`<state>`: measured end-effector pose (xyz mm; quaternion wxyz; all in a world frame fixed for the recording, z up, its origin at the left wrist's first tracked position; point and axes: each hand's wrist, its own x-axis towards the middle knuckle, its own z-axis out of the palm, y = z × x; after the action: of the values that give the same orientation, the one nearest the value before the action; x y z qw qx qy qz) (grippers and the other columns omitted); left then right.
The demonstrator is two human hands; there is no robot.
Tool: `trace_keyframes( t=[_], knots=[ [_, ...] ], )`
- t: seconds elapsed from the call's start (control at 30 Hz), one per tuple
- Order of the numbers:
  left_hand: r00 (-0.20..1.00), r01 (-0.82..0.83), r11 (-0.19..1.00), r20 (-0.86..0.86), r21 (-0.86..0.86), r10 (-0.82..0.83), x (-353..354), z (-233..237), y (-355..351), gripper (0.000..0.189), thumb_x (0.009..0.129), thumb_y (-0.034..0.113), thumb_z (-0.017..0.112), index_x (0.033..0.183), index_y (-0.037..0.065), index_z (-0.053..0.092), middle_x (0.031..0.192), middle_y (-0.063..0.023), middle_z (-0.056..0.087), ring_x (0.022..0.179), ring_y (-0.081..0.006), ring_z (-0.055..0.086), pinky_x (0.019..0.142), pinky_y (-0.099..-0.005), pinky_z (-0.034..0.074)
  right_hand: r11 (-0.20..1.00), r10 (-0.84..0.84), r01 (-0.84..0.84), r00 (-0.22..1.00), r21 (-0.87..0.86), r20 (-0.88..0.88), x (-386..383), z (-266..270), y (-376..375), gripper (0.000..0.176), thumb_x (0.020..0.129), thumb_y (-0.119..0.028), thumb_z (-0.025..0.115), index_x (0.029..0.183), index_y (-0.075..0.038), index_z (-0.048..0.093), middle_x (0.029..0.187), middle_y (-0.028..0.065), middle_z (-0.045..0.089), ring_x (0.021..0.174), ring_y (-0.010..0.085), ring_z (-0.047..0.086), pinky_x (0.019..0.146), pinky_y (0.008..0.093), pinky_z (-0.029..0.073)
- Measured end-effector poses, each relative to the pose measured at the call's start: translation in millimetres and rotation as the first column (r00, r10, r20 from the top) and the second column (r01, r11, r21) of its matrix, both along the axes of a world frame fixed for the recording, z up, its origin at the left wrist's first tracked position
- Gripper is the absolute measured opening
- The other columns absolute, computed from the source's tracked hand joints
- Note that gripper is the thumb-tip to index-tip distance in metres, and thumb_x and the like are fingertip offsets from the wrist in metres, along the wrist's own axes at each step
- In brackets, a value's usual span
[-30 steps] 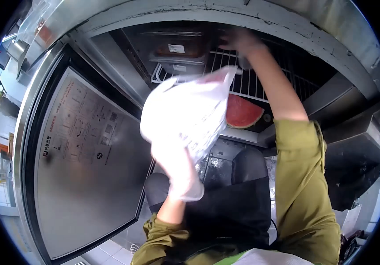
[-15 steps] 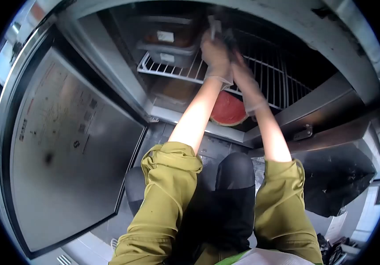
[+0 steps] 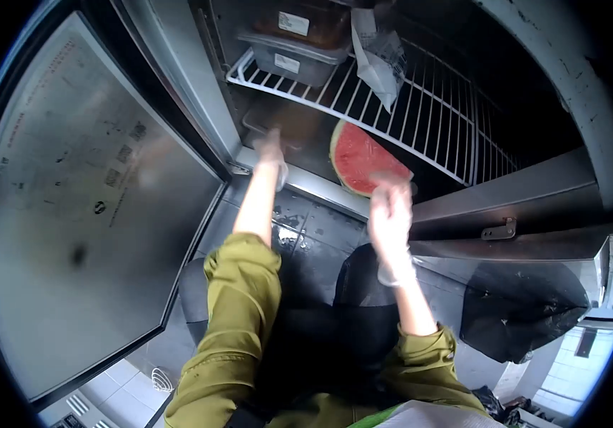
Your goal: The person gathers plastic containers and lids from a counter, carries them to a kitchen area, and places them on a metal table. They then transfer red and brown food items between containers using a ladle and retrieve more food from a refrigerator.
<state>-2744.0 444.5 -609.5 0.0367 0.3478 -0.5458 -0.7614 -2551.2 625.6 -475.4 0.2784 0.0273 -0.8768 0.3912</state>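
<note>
A cut watermelon piece (image 3: 360, 160), red face outward, leans at the bottom of the fridge under the wire shelf. My right hand (image 3: 392, 221), in a clear glove, is just in front of its lower right edge, blurred, with fingers stretched out and nothing seen in them. To the left, my gloved left hand (image 3: 271, 153) is over the fridge's front sill, fingers blurred but apart. It is nearest to a lidded container (image 3: 288, 121) on the fridge floor; contact cannot be made out. A white printed bag (image 3: 377, 60) rests on the wire shelf (image 3: 349, 110).
Labelled plastic tubs (image 3: 299, 60) are stacked at the shelf's left. The fridge door (image 3: 99, 214) stands wide on the left. At the right are a steel panel with a latch (image 3: 500, 230) and a black bag (image 3: 524, 307). Wet spots mark the tiled floor (image 3: 299, 221).
Both hands have come away from the upper shelf, where the white bag now sits. My left hand moved down and left, my right hand down beside the watermelon. The view shifted too.
</note>
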Motion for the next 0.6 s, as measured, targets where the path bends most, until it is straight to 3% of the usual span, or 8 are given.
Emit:
trace_keyframes(
  t=[0.1,0.17,0.23,0.27,0.33,0.4,0.53,0.6],
  knots=[
    [1.0,0.022,0.991,0.011,-0.132,-0.021,-12.9,-15.0,-6.2,0.028,0.078,0.023,0.065,0.089,-0.002,0.059,0.073,-0.0066,0.061,0.055,-0.0159,0.056,0.047,-0.0269,0.046,0.986,0.14,-0.108,0.954,-0.129,0.267,29.9,-18.1,-8.2,0.016,0.086,-0.01,0.047,0.094,-0.004,0.059,0.097,0.0116,0.055,0.094,0.0247,0.054,0.085,0.0318,0.041],
    [1.0,-0.002,0.998,0.009,-0.063,0.003,-6.2,-16.3,-5.4,0.027,0.079,0.022,0.064,0.09,-0.002,0.059,0.077,-0.0078,0.062,0.058,-0.0171,0.058,0.05,-0.0258,0.048,0.967,0.225,-0.137,0.86,-0.216,0.459,30.3,-32.4,-9.4,0.018,0.087,-0.013,0.047,0.097,-0.003,0.058,0.095,0.013,0.055,0.092,0.0269,0.055,0.083,0.0315,0.042],
    [0.998,0.054,0.997,0.021,-0.063,-0.053,10.5,-10.9,-7.3,0.027,0.079,0.021,0.063,0.092,-0.003,0.059,0.085,-0.0102,0.062,0.068,-0.0174,0.06,0.057,-0.0246,0.052,0.891,0.384,-0.111,0.704,-0.441,0.597,18.4,-48.4,-12.3,0.022,0.088,-0.019,0.048,0.102,-0.006,0.058,0.092,0.0071,0.056,0.09,0.0188,0.055,0.078,0.0282,0.042],
    [0.999,0.048,0.997,-0.024,-0.063,-0.049,23.2,-0.2,-5.7,0.027,0.079,0.021,0.063,0.09,-0.003,0.059,0.084,-0.0097,0.062,0.068,-0.0163,0.059,0.056,-0.0248,0.052,0.796,0.5,-0.061,0.629,-0.602,0.596,7.5,-62.1,-13.0,0.024,0.088,-0.022,0.048,0.104,-0.006,0.057,0.092,0.0047,0.056,0.09,0.0156,0.054,0.076,0.0269,0.042],
    [0.993,0.034,0.997,-0.112,-0.063,-0.041,51.2,22.6,2.4,0.025,0.079,0.021,0.063,0.088,-0.003,0.058,0.081,-0.0087,0.061,0.068,-0.0143,0.058,0.054,-0.025,0.05,0.763,0.534,-0.008,0.573,-0.646,0.622,-29.5,-91.2,-11.9,0.034,0.091,-0.029,0.045,0.111,-0.003,0.054,0.102,0.005,0.057,0.091,0.0142,0.054,0.079,0.0249,0.042],
    [0.99,0.008,0.998,-0.14,-0.055,-0.016,85.2,47.9,5.4,0.022,0.079,0.022,0.063,0.082,0.001,0.058,0.081,-0.0057,0.058,0.068,-0.0117,0.054,0.052,-0.0231,0.048,0.703,0.476,0.204,0.577,-0.681,0.664,-63.1,-102.6,-27.1,0.037,0.09,-0.032,0.046,0.113,-0.003,0.052,0.103,0.0057,0.057,0.092,0.0154,0.054,0.079,0.0268,0.043],
    [0.974,-0.079,0.997,-0.215,0.0,0.077,154.1,25.9,-3.8,0.009,0.08,0.01,0.059,0.074,0.007,0.052,0.068,0.0017,0.05,0.06,-0.0077,0.047,0.055,-0.0238,0.043,0.475,0.502,0.252,0.709,-0.843,0.495,-110.4,-130.9,-43.9,0.03,0.09,-0.028,0.042,0.108,-0.006,0.053,0.096,0.0067,0.057,0.092,0.0173,0.055,0.079,0.0313,0.045],
    [0.982,-0.049,0.999,-0.183,0.014,0.051,183.2,18.6,-7.2,0.005,0.079,0.008,0.058,0.077,0.006,0.054,0.069,0.0012,0.052,0.059,-0.0066,0.049,0.052,-0.0203,0.042,0.85,0.424,-0.152,0.766,-0.505,0.483,-135.4,-185.8,-36.3,0.032,0.09,-0.029,0.042,0.107,-0.005,0.052,0.098,0.0085,0.057,0.092,0.0217,0.055,0.082,0.0355,0.044]
  ],
)
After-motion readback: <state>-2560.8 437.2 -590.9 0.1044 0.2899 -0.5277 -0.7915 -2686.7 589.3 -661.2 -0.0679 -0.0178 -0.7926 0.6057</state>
